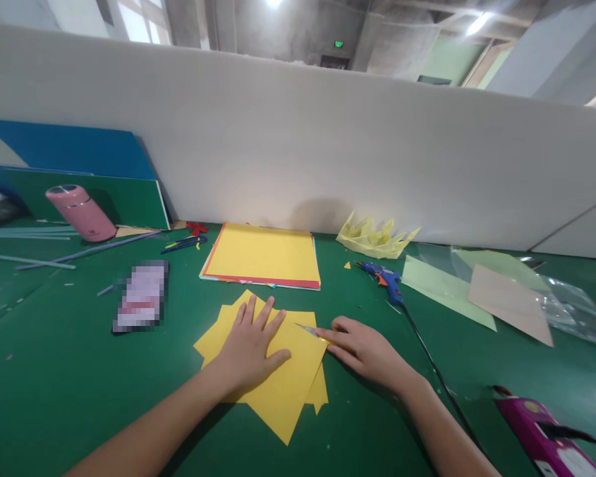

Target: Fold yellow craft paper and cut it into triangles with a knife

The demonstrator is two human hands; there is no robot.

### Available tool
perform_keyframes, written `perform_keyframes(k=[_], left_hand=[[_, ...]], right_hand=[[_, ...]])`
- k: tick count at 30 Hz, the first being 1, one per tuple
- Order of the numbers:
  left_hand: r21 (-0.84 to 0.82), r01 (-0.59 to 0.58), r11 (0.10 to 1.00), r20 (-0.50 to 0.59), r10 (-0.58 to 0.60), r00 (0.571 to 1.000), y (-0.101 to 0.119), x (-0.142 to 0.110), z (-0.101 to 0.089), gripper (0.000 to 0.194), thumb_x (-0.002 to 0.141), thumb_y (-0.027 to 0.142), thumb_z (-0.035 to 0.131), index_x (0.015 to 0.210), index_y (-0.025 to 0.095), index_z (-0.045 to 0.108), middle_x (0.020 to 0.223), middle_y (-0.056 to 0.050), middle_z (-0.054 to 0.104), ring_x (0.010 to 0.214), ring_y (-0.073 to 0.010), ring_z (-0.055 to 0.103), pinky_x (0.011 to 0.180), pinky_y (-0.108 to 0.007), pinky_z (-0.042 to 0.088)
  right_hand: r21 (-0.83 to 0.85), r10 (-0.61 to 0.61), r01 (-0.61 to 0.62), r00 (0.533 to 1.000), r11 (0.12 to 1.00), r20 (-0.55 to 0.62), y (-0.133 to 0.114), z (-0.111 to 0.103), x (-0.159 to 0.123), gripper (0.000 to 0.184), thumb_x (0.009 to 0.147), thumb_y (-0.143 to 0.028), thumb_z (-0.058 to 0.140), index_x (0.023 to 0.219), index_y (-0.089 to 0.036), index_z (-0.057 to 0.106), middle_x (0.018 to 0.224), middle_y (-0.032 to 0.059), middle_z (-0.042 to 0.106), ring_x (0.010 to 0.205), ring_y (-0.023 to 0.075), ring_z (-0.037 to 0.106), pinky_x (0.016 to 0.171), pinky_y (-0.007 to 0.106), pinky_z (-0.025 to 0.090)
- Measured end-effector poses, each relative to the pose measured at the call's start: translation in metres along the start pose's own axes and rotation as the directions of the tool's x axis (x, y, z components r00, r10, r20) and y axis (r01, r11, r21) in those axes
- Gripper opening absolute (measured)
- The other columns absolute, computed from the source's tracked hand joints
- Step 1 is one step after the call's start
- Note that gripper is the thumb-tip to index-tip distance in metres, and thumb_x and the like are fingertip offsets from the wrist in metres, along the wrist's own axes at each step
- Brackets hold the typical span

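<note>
The paper stack (263, 255) lies at the back of the green surface (79, 411), beside the white partition (258, 146). Just in front of it are overlapping yellow sheets (283, 391), their corners jutting out at different angles. The left hand (248, 348) lies flat on them, fingers spread, gripping nothing. The right hand (360, 348) pinches a pointed blade (308, 329) lying over the sheets' right part.

Well left of the stack, a pink bottle (84, 215) stands by the green board (134, 202); its contents are hidden. Just right of the stack sits a spiky pale-yellow paper piece (377, 238), with a blue glue gun (387, 281) in front of it. Far right of the stack lies clear plastic wrapping (586, 308); whether it holds anything I cannot tell.
</note>
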State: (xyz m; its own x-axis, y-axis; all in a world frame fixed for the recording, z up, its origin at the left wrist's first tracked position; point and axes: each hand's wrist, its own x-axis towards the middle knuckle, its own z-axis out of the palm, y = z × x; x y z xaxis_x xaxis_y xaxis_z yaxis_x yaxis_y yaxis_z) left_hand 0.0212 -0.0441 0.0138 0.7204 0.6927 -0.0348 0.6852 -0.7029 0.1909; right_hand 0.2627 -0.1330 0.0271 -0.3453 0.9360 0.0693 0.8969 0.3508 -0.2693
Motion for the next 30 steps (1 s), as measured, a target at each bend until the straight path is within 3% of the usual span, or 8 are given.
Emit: perform_keyframes(k=[10, 15, 20, 25, 30], left_hand=[[0.015, 0.039, 0.999, -0.007, -0.038, 0.999, -0.003, 0.001, 0.009, 0.091, 0.083, 0.066, 0.033, 0.146, 0.002, 0.02, 0.154, -0.019, 0.011, 0.141, -0.0365, 0.006, 0.113, -0.05, 0.013], [0.026, 0.034, 0.999, -0.012, -0.034, 0.999, -0.002, 0.002, 0.009, 0.091, 0.082, 0.067, 0.032, 0.146, 0.003, 0.022, 0.154, -0.02, 0.014, 0.141, -0.036, 0.007, 0.113, -0.05, 0.013], [0.03, 0.058, 0.998, 0.036, -0.059, 0.998, 0.0, 0.003, 0.007, 0.094, 0.082, 0.066, 0.034, 0.144, -0.004, 0.021, 0.152, -0.025, 0.007, 0.141, -0.037, 0.004, 0.113, -0.051, 0.012], [0.031, 0.043, 0.999, -0.007, -0.043, 0.999, 0.0, 0.002, 0.008, 0.093, 0.081, 0.067, 0.033, 0.145, 0.0, 0.022, 0.153, -0.022, 0.011, 0.141, -0.0357, 0.004, 0.114, -0.05, 0.01], [0.041, 0.069, 0.997, 0.03, -0.07, 0.997, 0.001, 0.002, 0.006, 0.094, 0.081, 0.067, 0.034, 0.144, -0.002, 0.022, 0.153, -0.023, 0.01, 0.141, -0.0371, 0.005, 0.114, -0.05, 0.01]], right_hand=[[-0.052, -0.021, 0.023, 0.999, 0.998, 0.029, 0.003, -0.001, 0.003, 0.037, 0.097, -0.03, 0.036, 0.127, -0.024, 0.056, 0.091, 0.0075, 0.056, 0.078, 0.0186, 0.055, 0.064, 0.027, 0.042], [-0.064, -0.049, 0.051, 0.999, 0.997, 0.02, 0.003, -0.002, 0.012, 0.037, 0.096, -0.028, 0.036, 0.127, -0.024, 0.056, 0.09, 0.0072, 0.057, 0.077, 0.018, 0.055, 0.063, 0.026, 0.042], [-0.077, -0.059, 0.061, 0.998, 0.995, 0.027, 0.003, 0.0, 0.022, 0.036, 0.096, -0.028, 0.037, 0.126, -0.023, 0.057, 0.092, 0.0081, 0.057, 0.078, 0.0189, 0.055, 0.064, 0.027, 0.042], [-0.087, -0.07, 0.072, 0.997, 0.994, 0.023, 0.003, 0.005, 0.031, 0.036, 0.097, -0.03, 0.037, 0.127, -0.024, 0.056, 0.092, 0.0073, 0.057, 0.077, 0.0179, 0.054, 0.065, 0.026, 0.043], [-0.108, -0.069, 0.072, 0.997, 0.992, 0.038, 0.001, 0.004, 0.041, 0.035, 0.096, -0.029, 0.039, 0.126, -0.023, 0.057, 0.094, 0.0078, 0.057, 0.079, 0.0183, 0.054, 0.065, 0.027, 0.043]])
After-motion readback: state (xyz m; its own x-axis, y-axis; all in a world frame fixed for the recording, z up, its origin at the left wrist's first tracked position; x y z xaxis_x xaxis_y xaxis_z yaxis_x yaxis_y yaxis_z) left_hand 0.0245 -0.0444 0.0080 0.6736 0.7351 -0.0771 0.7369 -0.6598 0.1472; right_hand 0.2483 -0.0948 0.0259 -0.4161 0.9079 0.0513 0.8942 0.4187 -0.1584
